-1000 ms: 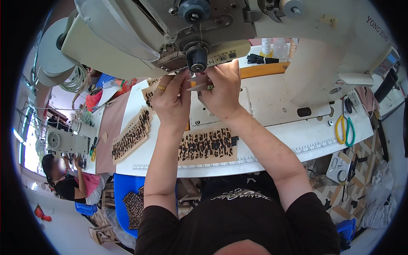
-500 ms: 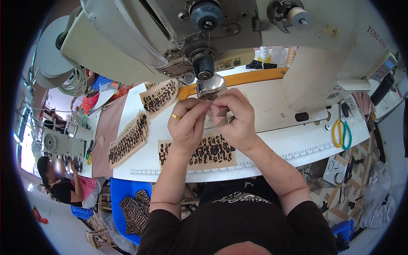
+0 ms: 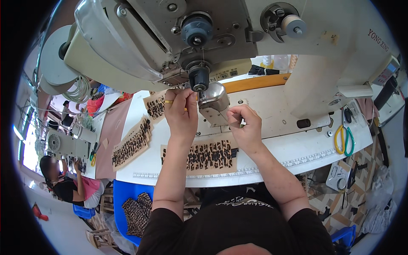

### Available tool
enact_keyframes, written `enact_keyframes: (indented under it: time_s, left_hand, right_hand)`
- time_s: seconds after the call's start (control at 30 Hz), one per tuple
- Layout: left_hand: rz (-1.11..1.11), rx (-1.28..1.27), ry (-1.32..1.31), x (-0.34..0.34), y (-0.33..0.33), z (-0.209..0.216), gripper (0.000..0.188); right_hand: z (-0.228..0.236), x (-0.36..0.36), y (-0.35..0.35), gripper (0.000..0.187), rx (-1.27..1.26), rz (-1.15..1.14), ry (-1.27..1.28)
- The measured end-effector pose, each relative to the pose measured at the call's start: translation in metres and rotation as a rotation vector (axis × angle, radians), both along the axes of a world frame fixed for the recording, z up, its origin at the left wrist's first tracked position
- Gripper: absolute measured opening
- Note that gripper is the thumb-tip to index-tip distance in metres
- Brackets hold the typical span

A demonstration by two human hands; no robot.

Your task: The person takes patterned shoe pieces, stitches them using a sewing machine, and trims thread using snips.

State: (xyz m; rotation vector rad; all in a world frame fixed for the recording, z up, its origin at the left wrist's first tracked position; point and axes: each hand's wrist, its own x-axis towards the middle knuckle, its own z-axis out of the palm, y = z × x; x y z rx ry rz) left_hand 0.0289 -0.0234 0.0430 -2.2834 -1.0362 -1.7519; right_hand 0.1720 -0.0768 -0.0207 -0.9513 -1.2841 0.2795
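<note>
My left hand (image 3: 182, 106), with a gold ring, is pinched closed right beside the needle area (image 3: 199, 88) of a large sewing machine (image 3: 212, 40). What its fingertips hold is too fine to make out. Lower and to the right, my right hand (image 3: 248, 127) is closed around a small grey metal tool (image 3: 235, 123), mostly hidden in the palm; its thumb and forefinger pinch together beside the machine's metal bed arm (image 3: 213, 98). Below my wrists, a leopard-patterned fabric piece on tan backing (image 3: 208, 158) lies flat on the white table (image 3: 144, 168).
More patterned pieces (image 3: 132, 142) lie to the left. A ruler strip (image 3: 293, 162) runs along the table's front edge. Scissors with yellow and green handles (image 3: 344, 140) lie at right. A blue chair (image 3: 121, 202) holds patterned fabric. Another person (image 3: 70, 185) sits far left.
My hands were together in front of the machine's bed arm and have parted. The left went up to the needle area; the right moved right and slightly down, keeping the grey tool.
</note>
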Motion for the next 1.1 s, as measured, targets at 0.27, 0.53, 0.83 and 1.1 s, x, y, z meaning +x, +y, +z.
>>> enact_keyframes:
  time_s: [0.27,0.53,0.83,1.1]
  left_hand:
    - [0.048,0.063,0.072,-0.0013,0.0021,-0.0012,0.009]
    - [0.053,0.078,0.086,-0.0019,0.0026,0.0006,0.010]
    - [0.057,0.088,0.131,-0.0019,0.0018,0.0030,0.010]
    - [0.062,0.119,0.119,-0.0032,0.0047,0.0012,0.007]
  right_hand:
    - [0.0025,-0.0020,-0.0062,0.009,-0.016,0.036,-0.013]
    - [0.0008,-0.0030,-0.0072,0.011,-0.032,0.045,-0.035]
    - [-0.0027,-0.0054,-0.0041,0.023,0.002,0.026,-0.029]
    - [-0.0036,-0.0056,-0.0027,0.022,-0.003,0.029,-0.025]
